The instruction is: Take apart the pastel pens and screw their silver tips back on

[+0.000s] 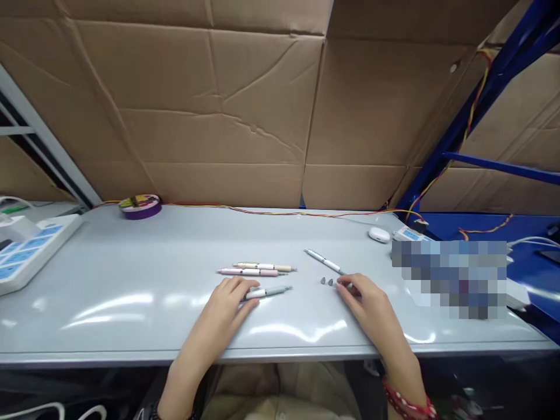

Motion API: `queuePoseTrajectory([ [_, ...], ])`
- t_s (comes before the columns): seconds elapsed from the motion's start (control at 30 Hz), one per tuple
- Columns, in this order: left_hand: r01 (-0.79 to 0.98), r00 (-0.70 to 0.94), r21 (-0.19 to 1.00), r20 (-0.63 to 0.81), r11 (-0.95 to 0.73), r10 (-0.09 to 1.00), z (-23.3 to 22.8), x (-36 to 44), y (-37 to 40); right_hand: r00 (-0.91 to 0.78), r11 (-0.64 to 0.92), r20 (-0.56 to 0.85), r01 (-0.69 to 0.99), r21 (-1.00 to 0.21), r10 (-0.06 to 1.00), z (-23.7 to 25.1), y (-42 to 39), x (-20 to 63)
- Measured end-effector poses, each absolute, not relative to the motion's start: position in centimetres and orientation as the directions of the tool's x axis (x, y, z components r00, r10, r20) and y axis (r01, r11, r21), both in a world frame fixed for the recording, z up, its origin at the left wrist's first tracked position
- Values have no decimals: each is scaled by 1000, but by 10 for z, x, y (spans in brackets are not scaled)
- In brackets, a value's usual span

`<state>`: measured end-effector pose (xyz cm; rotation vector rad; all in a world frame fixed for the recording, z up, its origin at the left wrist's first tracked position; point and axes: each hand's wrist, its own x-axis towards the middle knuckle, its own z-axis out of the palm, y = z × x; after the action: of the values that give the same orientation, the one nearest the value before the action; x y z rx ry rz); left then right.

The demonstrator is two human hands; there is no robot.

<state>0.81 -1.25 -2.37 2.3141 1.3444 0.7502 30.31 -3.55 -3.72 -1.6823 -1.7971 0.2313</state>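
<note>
My left hand (pixel 230 303) is closed around the rear part of a grey-green and white pen (pixel 268 292), which lies low over the table with its tip to the right. Just behind it a pink and white pen (pixel 249 272) and a cream and white pen (pixel 265 266) lie side by side. My right hand (pixel 363 300) rests on the table, thumb and fingertips drawn together; what is between them is too small to make out. Left of those fingertips sit two small dark grey pieces (pixel 326 281). Another grey-green and white pen (pixel 324 261) lies slanted behind them, its lower end by my right fingers.
The pale table (pixel 131 262) ends at cardboard panels (pixel 196 116). A purple tape roll (pixel 140 206) sits back left, a power strip (pixel 35 251) at far left. A white earbud case (pixel 379 235) and a blurred patch (pixel 455 274) are on the right, near a blue frame (pixel 455 111).
</note>
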Motion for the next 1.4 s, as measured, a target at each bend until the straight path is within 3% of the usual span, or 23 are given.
queuePoseTrajectory([
  [0.13, 668, 448, 547, 246, -504, 860, -20, 9, -11, 101, 201, 435, 778, -596, 895, -32, -38, 293],
  [0.27, 678, 483, 506, 241, -533, 842, -19, 10, -8, 107, 372, 568, 654, -658, 816, -18, -37, 267],
  [0.4, 695, 500, 456, 250, -556, 829, -20, 10, -7, -217, 487, 457, 602, -633, 862, -7, -35, 250],
  [0.6, 710, 542, 395, 222, -583, 811, -16, 13, -11, -238, 370, 285, 644, -670, 929, -24, -36, 248],
  [1.07, 690, 532, 377, 313, -618, 786, -26, 7, -12, -179, 547, 554, 562, -621, 813, -26, -41, 245],
  [1.4, 605, 623, 350, 351, -715, 699, -28, 7, -12, -269, 620, 575, 514, -593, 773, -26, -42, 245],
])
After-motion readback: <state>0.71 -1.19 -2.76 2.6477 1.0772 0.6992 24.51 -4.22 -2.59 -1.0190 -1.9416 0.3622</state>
